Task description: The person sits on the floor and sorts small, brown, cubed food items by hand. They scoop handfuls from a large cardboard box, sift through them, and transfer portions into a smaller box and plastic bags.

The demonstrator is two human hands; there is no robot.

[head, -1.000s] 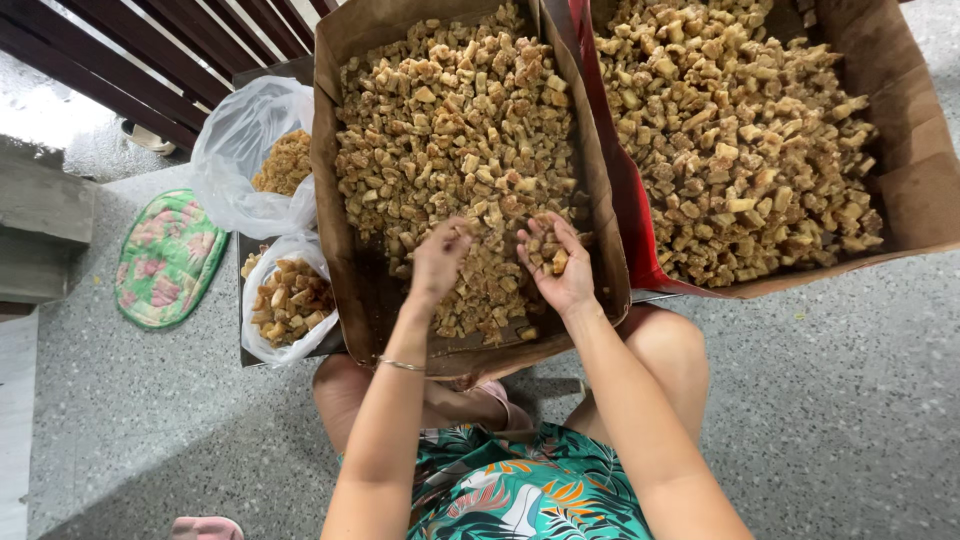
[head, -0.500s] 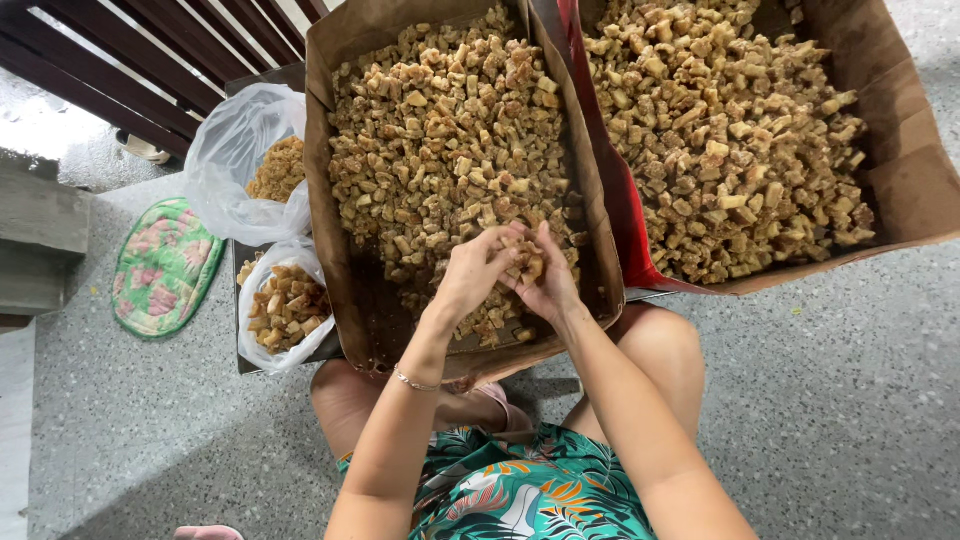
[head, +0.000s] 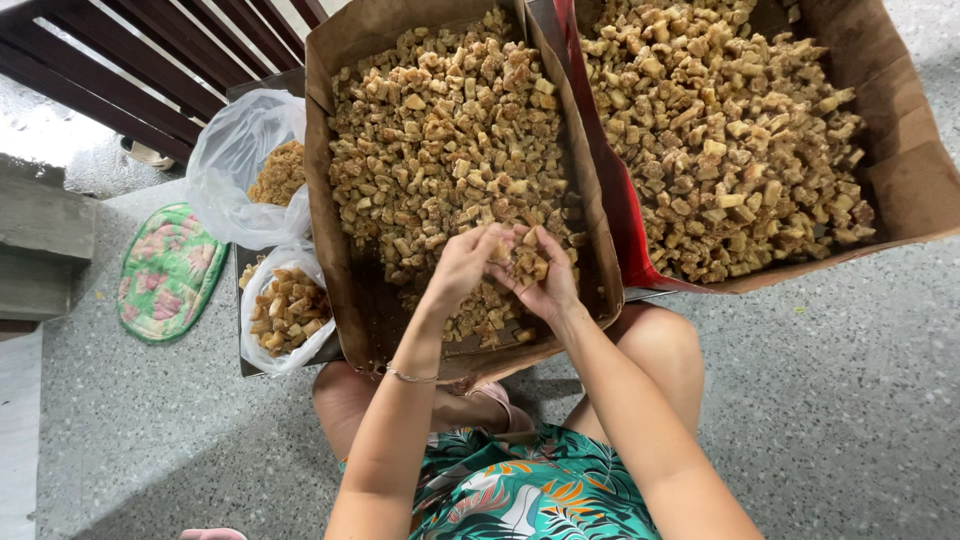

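Brown chunks (head: 527, 262) cupped loosely in the right hand (head: 545, 285), the left hand (head: 462, 265) pinching at them, could spill past the box rim (head: 480, 360) just below.

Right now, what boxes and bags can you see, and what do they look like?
Near cardboard box: brown, open, under both hands, full of golden-brown chunks.
Far cardboard box: right side, brown with a red inner flap, equally full.
Upper plastic bag: left, clear, crumbly brown bits inside.
Lower plastic bag: below it, clear, bigger chunks.
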